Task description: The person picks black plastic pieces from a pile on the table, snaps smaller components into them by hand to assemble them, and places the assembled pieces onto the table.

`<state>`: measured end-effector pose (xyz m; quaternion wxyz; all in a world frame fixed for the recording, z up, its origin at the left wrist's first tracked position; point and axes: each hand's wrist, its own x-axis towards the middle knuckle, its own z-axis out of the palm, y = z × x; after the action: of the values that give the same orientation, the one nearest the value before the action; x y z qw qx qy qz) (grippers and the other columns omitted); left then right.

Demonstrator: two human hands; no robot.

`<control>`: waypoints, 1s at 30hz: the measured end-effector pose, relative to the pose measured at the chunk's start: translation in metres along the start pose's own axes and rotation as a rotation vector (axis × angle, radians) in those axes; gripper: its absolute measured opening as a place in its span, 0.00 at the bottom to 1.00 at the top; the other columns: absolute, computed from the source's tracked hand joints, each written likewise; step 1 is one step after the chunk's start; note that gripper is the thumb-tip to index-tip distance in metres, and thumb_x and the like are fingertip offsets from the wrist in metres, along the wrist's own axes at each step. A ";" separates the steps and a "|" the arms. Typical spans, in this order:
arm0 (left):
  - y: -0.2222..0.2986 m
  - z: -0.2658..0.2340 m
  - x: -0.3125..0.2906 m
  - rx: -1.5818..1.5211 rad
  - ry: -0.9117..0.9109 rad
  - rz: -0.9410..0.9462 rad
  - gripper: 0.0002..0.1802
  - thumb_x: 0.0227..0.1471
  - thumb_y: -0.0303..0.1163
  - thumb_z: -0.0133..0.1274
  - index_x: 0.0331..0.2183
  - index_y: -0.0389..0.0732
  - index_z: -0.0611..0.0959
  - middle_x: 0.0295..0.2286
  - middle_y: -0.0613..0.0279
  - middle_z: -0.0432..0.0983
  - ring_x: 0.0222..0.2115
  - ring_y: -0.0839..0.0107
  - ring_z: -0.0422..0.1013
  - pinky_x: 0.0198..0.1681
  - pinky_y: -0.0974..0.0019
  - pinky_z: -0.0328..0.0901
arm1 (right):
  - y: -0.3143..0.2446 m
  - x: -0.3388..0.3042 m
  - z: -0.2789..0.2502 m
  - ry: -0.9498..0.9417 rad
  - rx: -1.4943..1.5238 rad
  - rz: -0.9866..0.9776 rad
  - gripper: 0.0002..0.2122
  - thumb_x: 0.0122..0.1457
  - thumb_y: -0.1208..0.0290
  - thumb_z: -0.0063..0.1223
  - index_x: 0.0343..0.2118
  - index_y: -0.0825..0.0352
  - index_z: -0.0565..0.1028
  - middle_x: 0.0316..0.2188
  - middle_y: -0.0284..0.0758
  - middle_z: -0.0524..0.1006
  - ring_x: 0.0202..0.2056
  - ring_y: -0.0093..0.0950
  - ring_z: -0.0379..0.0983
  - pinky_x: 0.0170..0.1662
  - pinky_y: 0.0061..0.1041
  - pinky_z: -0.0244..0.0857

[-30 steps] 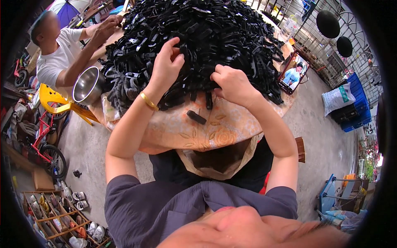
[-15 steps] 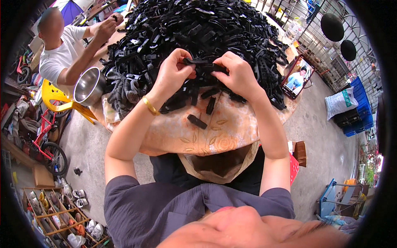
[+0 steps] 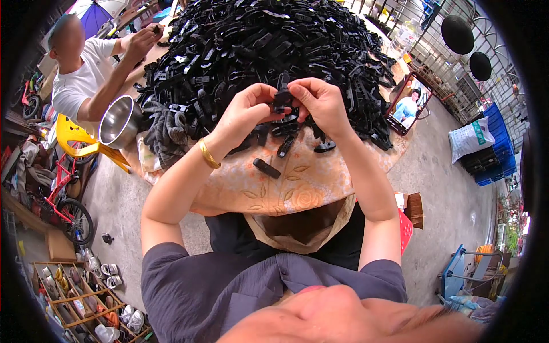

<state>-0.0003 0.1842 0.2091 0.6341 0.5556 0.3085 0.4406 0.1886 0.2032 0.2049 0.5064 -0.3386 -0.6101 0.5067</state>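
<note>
Between my hands is a small, dark, oblong black part (image 3: 282, 96), held over the near edge of a big heap of similar black parts (image 3: 257, 40). My left hand (image 3: 249, 110) is closed, its thumb and fingers on the part's left side. From the other side my right hand (image 3: 320, 104) pinches the same part at its upper right. The exact kind of part is too small and dark to make out. Below my hands, one loose black part (image 3: 266, 168) lies on the flowered orange tablecloth (image 3: 229, 191), and another loose part (image 3: 286, 146) lies nearer the heap.
A phone (image 3: 410, 104) showing a video stands at the right of the heap. At left are grey gloves (image 3: 166, 128), a steel bowl (image 3: 120, 121) and a yellow chair (image 3: 74, 137). Across the table's left side a person (image 3: 86, 74) handles a small dark piece.
My hands have come closer together and slightly down. The black part between them, stretched sideways before, now stands more upright.
</note>
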 end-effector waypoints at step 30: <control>0.008 -0.006 -0.001 -0.008 -0.103 -0.159 0.18 0.53 0.28 0.52 0.46 0.32 0.74 0.35 0.63 0.76 0.30 0.83 0.67 0.35 0.79 0.64 | -0.028 -0.011 -0.010 -0.222 -0.180 -0.039 0.09 0.59 0.75 0.48 0.40 0.68 0.77 0.25 0.30 0.78 0.24 0.14 0.68 0.27 0.14 0.64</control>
<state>-0.0078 0.1853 0.2160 0.6842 0.5487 0.3169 0.3611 0.2042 0.1884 0.2288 0.4130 -0.3128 -0.7117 0.4743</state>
